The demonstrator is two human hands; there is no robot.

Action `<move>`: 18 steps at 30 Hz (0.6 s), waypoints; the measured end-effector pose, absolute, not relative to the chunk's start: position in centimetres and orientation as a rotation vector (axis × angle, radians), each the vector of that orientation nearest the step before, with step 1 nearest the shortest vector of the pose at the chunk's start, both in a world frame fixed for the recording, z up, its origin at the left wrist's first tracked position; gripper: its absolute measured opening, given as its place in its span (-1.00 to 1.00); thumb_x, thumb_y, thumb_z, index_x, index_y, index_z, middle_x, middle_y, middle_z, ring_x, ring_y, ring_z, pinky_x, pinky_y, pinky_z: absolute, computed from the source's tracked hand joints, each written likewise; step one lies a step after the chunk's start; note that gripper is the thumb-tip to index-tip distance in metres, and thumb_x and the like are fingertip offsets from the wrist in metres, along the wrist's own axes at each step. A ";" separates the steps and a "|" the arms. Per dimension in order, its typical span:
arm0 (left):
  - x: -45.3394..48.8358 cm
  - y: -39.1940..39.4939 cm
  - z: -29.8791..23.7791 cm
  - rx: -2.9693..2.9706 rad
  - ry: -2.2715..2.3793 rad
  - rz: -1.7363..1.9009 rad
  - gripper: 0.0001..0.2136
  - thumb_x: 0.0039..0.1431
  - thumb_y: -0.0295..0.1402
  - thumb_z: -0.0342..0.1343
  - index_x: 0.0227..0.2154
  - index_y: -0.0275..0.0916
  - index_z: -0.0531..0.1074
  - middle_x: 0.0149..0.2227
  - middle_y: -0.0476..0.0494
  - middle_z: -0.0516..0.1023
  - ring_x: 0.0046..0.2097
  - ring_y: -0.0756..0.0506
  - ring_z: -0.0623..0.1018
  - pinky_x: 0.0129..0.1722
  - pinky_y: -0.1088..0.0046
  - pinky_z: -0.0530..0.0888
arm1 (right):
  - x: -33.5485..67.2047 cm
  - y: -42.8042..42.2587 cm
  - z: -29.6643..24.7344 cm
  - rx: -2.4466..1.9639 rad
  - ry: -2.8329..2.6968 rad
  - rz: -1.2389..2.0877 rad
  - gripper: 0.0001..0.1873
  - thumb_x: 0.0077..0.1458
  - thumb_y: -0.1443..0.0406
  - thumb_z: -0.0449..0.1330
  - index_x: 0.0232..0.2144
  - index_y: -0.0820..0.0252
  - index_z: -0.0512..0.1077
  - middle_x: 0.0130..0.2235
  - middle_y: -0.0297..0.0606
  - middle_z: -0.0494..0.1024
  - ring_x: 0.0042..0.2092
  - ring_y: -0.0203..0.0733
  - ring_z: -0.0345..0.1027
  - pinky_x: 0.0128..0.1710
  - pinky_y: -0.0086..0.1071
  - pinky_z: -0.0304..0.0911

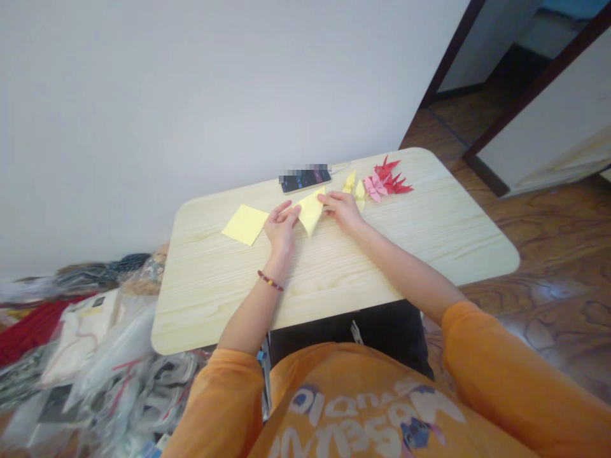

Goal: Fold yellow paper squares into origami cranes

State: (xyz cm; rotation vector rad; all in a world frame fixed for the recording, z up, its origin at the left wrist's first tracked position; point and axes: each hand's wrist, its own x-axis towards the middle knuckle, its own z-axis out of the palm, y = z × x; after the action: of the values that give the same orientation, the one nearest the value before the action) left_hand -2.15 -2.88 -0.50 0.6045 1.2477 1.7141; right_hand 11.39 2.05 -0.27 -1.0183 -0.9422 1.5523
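Note:
Between my two hands is a yellow sheet of paper (311,214), folded into a triangle with one point hanging down toward me. My left hand (280,229) pinches its left corner between thumb and fingers, and a beaded bracelet circles that wrist. At the upper right corner, my right hand (342,210) grips the paper, its fingers partly hidden. A flat yellow square of paper (245,224) lies on the table to the left of my left hand. Just beyond my right hand sit yellow folded paper pieces (350,182), beside a pink origami flower (376,186) and red origami pieces (394,177).
The pale wooden table (200,280) has rounded corners and stands against a white wall. A phone (305,179) lies near its back edge, with a cable at its right. Plastic-wrapped goods (105,343) are heaped at the left. A doorway (491,83) opens at the right.

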 end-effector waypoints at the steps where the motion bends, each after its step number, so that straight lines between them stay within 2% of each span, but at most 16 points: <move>1: -2.1 -2.9 -0.5 0.609 1.252 1.709 -0.55 -0.37 -0.30 0.44 -0.32 -0.29 0.49 -0.46 -0.06 0.56 -0.39 0.00 0.56 -0.28 0.45 0.48 | 11.4 2.1 -0.3 -1.026 -0.921 1.547 -0.69 -0.33 0.12 0.39 -0.57 0.22 0.46 -0.46 -0.31 0.51 -0.41 -0.34 0.33 -0.55 -0.52 0.16; 6: -2.0 -3.0 -0.5 0.632 1.274 1.691 -0.55 -0.37 -0.28 0.43 -0.31 -0.29 0.49 -0.47 -0.06 0.57 -0.39 0.00 0.56 -0.27 0.45 0.48 | 11.5 2.2 -0.2 -1.053 -0.910 1.501 -0.75 -0.25 0.16 0.33 -0.52 0.20 0.46 -0.40 -0.30 0.54 -0.33 -0.29 0.39 -0.50 -0.50 0.23; 12: -1.8 -3.1 -0.6 0.647 1.279 1.699 -0.56 -0.37 -0.31 0.43 -0.32 -0.30 0.50 -0.49 -0.05 0.57 -0.41 0.01 0.55 -0.29 0.47 0.48 | 11.7 2.5 -0.2 -1.071 -0.837 1.438 -0.84 -0.18 0.22 0.24 -0.54 0.21 0.43 -0.48 -0.32 0.49 -0.42 -0.33 0.34 -0.57 -0.52 0.14; 18: -1.9 -2.9 -0.8 0.650 1.314 1.705 -0.59 -0.34 -0.31 0.41 -0.32 -0.30 0.50 -0.49 -0.05 0.57 -0.40 0.00 0.56 -0.28 0.45 0.48 | 11.6 2.3 -0.1 -1.088 -0.906 1.402 -0.72 -0.07 0.10 0.17 -0.47 0.22 0.45 -0.40 -0.22 0.55 -0.37 -0.26 0.38 -0.58 -0.50 0.17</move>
State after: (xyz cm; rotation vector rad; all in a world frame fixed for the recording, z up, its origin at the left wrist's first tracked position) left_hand -1.88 -2.95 -0.75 0.6500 1.3144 1.7053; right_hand 11.61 2.34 -0.05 -1.0876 -0.9062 1.4022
